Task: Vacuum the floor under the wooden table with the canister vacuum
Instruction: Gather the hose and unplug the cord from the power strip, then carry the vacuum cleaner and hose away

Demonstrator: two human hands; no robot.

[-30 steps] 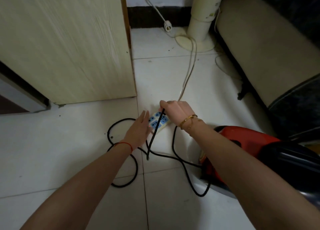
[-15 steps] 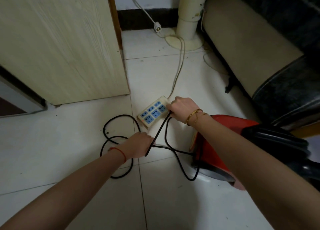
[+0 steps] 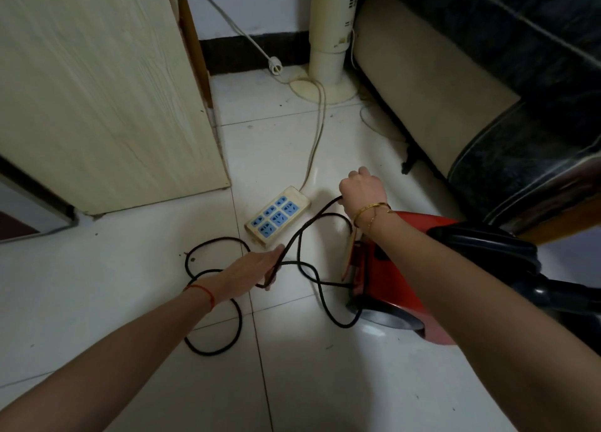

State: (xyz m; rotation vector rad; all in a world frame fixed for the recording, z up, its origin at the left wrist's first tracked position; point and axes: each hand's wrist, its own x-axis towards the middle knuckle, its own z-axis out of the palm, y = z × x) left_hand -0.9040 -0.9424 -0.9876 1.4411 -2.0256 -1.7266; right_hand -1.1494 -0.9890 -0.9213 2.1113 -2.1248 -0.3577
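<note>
The red and black canister vacuum (image 3: 390, 269) sits on the white tiled floor at the right, partly hidden by my right forearm. Its black power cord (image 3: 221, 308) lies in loose loops on the tiles. My right hand (image 3: 361, 189) grips the cord's end, lifted to the right of a cream power strip (image 3: 279, 215) with blue sockets. The plug itself is hidden in my fist. My left hand (image 3: 257, 270) holds the cord lower down, fingers stretched along it, just in front of the strip.
A pale wooden cabinet side (image 3: 107, 99) stands at the left. A cream tower fan base (image 3: 328, 73) is at the back, with a white cable (image 3: 317, 132) running to the strip. A beige and dark sofa (image 3: 455, 99) fills the right side.
My right hand has drawn the cord end away from the power strip, up and to the right. My left hand has slid back along the cord, and the strip's sockets are uncovered.
</note>
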